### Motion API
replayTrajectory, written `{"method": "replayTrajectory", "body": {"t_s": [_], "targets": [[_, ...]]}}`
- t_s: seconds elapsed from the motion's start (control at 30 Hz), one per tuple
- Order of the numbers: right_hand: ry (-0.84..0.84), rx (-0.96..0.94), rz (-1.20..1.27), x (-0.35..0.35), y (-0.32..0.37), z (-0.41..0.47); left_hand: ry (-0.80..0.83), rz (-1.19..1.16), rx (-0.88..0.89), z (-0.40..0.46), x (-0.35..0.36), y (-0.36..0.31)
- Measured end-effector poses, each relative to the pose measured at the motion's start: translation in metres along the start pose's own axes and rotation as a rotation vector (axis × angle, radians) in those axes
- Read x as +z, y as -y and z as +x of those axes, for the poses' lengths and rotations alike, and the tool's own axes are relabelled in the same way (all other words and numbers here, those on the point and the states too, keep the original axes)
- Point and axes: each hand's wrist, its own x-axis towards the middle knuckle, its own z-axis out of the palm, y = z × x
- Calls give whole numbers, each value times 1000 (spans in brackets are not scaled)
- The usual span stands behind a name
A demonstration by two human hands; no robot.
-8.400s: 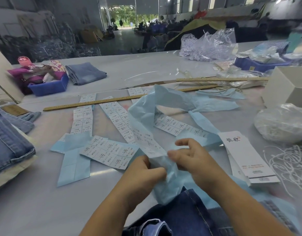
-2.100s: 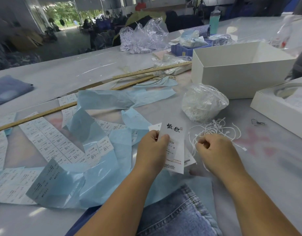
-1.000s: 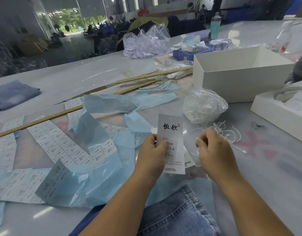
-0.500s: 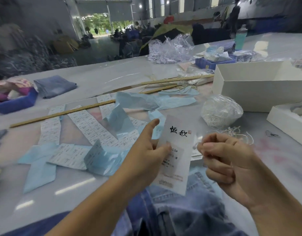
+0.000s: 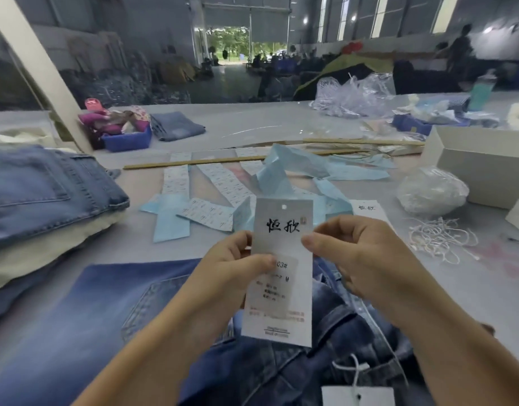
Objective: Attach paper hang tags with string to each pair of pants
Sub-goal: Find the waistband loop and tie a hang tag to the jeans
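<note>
Hang tag (image 5: 281, 259): white paper, upright, punched hole at top, black characters below it; held above the jeans.
Left hand (image 5: 232, 271): thumb and fingers clamped on the hang tag's left edge.
Right hand (image 5: 360, 259): thumb against the hang tag's right edge, fingers curled; a thin string may be pinched there, too blurred to confirm.
Jeans (image 5: 325, 347): dark denim, directly beneath the hang tag.
Attached tag (image 5: 358, 395): below the hang tag, strung to the jeans.
Loose strings (image 5: 439, 238): right of the hang tag, on the table.
Sticker strips (image 5: 211, 186): behind the hang tag, among blue backing paper.
Folded jeans stack (image 5: 47, 189): far left of the hang tag.
</note>
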Motion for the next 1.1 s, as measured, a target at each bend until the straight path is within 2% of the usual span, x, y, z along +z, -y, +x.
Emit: {"method": "replayTrajectory", "body": {"t_s": [0.27,0.4,0.5,0.63,0.93,1.1], "targets": [[-72,53,-115,10,-9,-21,283,235,-51,-20,-2,14],[-124,70,-70,-1,-11,-28,504,634,-15,-22,-4,7],[-148,92,-25,-7,-13,-33,447,737,-57,-22,-4,5],[-175,82,-16,-9,-17,-39,369,906,68,-23,-1,7],[-194,95,110,-16,-23,-45,431,801,-15,-16,-9,12],[-106,85,147,-16,-23,-49,398,808,-16,-12,-4,16]]}}
